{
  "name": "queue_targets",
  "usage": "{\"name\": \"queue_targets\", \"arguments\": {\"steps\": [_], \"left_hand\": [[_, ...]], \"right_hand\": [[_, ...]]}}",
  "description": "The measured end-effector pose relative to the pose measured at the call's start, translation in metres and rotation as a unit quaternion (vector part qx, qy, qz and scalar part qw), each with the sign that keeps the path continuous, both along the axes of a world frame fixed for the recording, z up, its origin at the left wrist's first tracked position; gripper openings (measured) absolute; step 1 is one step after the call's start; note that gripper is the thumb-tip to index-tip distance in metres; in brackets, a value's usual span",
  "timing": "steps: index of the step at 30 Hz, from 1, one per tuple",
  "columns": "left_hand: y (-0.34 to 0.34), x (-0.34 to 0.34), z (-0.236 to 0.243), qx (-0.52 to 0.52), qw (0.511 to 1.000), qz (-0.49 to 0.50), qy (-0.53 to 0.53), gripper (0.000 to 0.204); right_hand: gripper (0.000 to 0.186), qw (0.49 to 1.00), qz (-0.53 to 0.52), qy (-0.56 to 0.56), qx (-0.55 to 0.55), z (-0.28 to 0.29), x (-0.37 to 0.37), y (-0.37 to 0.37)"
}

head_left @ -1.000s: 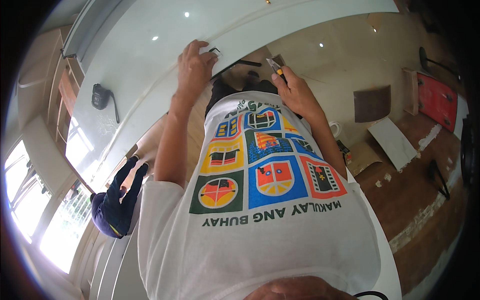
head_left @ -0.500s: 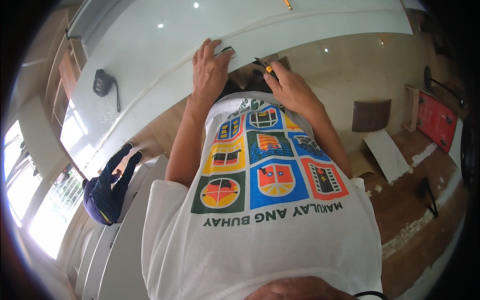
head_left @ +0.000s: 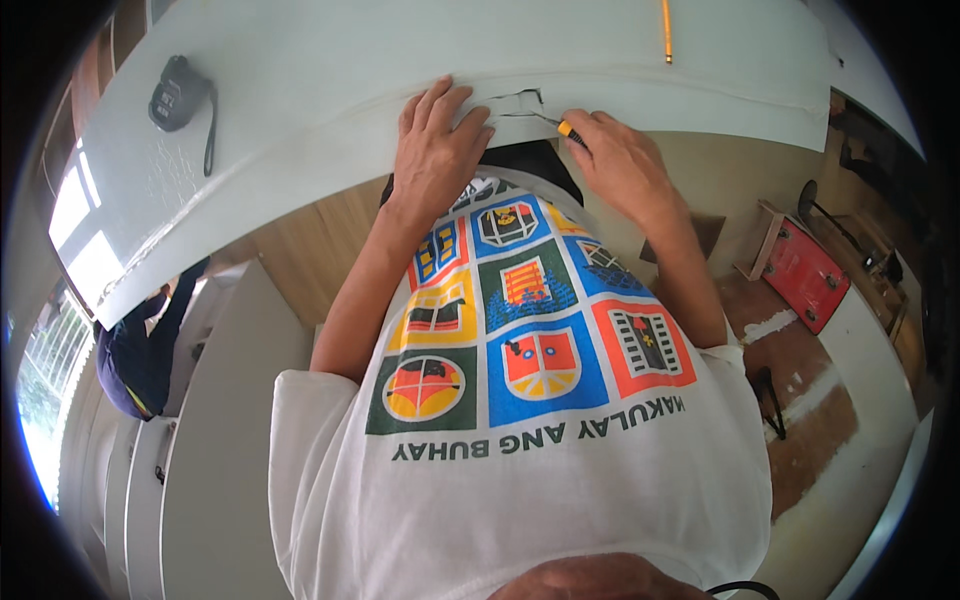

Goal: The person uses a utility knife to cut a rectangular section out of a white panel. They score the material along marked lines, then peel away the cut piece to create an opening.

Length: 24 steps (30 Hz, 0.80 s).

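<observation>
My left hand (head_left: 440, 140) lies on a glossy white sheet (head_left: 330, 85), fingers stretched out and slightly apart, close to its near edge. My right hand (head_left: 622, 160) is closed round a yellow-and-black utility knife (head_left: 570, 132). The knife's blade points left at a small dark-edged rectangular cut (head_left: 520, 103) in the sheet, between my two hands. Whether the blade tip touches the sheet is too small to tell.
A black tape measure (head_left: 175, 95) with a strap rests on the sheet at the left. A yellow pencil (head_left: 667, 32) lies farther back. Another person (head_left: 145, 350) is at the lower left, beside white cabinets (head_left: 225, 400). A red panel (head_left: 805, 275) stands at the right.
My right hand has brought the utility knife from beyond the sheet's near edge onto the sheet beside the cut. My left hand stays on the sheet. The whole view has shifted.
</observation>
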<state>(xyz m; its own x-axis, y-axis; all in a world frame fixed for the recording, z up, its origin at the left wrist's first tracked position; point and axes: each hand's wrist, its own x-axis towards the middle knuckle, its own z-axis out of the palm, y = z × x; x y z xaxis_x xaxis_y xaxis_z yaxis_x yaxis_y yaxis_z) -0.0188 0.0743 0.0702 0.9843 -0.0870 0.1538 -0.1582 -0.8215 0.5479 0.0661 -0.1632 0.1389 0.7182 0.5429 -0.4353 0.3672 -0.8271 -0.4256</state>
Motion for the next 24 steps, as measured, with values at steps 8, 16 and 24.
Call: {"name": "queue_targets", "arguments": {"steps": [8,16,24], "left_hand": [[-0.017,-0.010,0.002,-0.014,0.999,0.049,-0.002,0.025],[-0.011,-0.022,0.002,0.002,0.993,0.118,-0.028,0.020],[-0.004,-0.030,0.000,-0.003,0.988,0.148,-0.036,0.017]], "right_hand": [[0.027,0.991,0.096,0.040,-0.082,0.015,0.019,-0.001],[0.017,0.980,0.180,0.032,-0.074,0.022,0.027,0.019],[0.018,0.968,0.225,0.048,-0.098,0.023,0.031,0.036]]}}
